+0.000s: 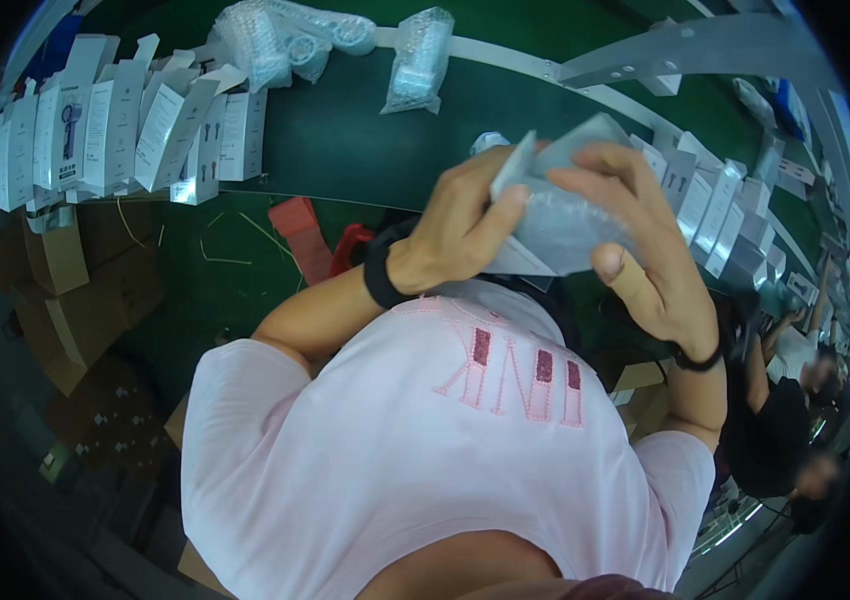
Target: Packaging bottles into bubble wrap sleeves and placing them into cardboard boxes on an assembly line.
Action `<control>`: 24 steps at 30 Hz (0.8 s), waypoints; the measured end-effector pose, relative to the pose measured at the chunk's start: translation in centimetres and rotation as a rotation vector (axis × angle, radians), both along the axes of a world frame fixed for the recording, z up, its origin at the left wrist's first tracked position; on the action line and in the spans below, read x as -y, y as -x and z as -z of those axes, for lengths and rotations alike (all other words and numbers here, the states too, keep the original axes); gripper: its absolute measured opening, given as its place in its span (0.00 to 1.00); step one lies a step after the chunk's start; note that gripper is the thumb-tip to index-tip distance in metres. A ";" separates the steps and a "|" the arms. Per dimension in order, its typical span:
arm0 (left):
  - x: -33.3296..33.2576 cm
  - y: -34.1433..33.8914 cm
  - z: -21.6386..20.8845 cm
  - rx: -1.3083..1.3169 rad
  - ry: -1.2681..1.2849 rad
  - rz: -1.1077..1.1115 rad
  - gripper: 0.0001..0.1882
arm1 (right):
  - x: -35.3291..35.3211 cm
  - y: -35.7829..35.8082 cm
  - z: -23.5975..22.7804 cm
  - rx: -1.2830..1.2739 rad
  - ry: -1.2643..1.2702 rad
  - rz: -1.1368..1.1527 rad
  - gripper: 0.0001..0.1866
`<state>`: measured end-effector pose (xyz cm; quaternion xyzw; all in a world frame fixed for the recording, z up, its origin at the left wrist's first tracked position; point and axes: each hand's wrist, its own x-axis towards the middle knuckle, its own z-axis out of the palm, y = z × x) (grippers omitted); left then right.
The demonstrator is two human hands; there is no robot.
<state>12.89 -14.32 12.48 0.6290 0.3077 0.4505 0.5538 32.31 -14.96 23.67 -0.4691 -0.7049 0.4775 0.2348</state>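
Both hands close on one thing held up in front of the chest: a grey carton with a bubble-wrapped item [563, 215] pressed into its open end. The left hand [460, 225] has its fingers curled tight round the carton's left edge, thumb laid along the flap. The right hand [635, 245] spreads over the top and right side, fingers bent down onto the wrapping and the thumb pushed against its lower edge. Each wrist carries a black band [379, 268].

Below the hands is the person's pink shirt [425, 450]. Beyond them runs a dark green conveyor belt [345, 130]. On its far side lie two loose bundles of bubble wrap [420, 60]. A row of white product boxes [115, 125] stands along the belt's left edge, and another row of boxes [720, 205] stands just right of the hands. Brown cardboard cartons [75, 290] sit low at the left, with a red piece [300, 230] near them. Other seated people [795, 390] are at the far right.
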 end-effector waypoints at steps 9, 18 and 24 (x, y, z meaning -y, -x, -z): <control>4.2 9.7 5.7 -0.325 0.127 -0.253 0.26 | -0.9 3.8 12.4 -0.031 -0.018 0.065 0.14; -2.0 10.7 3.7 -0.091 0.458 -0.369 0.26 | -1.2 1.3 30.9 0.413 -0.123 0.314 0.19; -2.7 7.4 1.5 0.085 0.565 -0.156 0.30 | -6.5 1.5 6.2 -0.252 0.010 0.812 0.11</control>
